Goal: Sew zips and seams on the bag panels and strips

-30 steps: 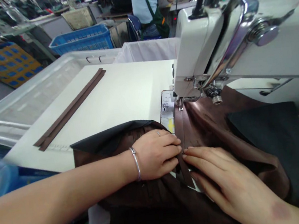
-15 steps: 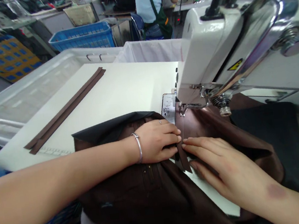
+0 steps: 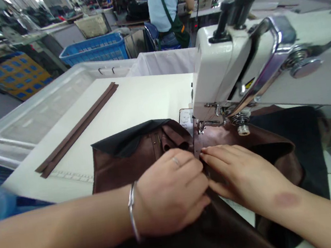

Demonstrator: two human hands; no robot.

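Observation:
Dark brown, leather-like fabric [image 3: 122,166] with a black underside lies across the sewing machine bed and hangs over the near edge. My left hand [image 3: 174,192], with a bracelet and a ring, is closed at the seam, its fingertips gripping the fabric edge. Opposite it, my right hand [image 3: 239,171] rests on the fabric with fingers stretched forward, fingertips beside the seam. A narrow brown strip [image 3: 198,144] runs from between the hands toward the presser foot [image 3: 202,128]. The white sewing machine [image 3: 216,68] stands just beyond my right hand. Fingers partly hide the held edge.
Two long brown strips [image 3: 77,129] lie on the white tabletop [image 3: 140,94] at the left. Behind it are a translucent plastic bin [image 3: 41,103] and a blue basket [image 3: 93,50]. Farther back a person in a light blue shirt [image 3: 165,6] works at another table.
My left hand has curled its fingers and come nearer to me, now covering the strip's lower end. My right hand has shifted slightly left. The camera view has also shifted.

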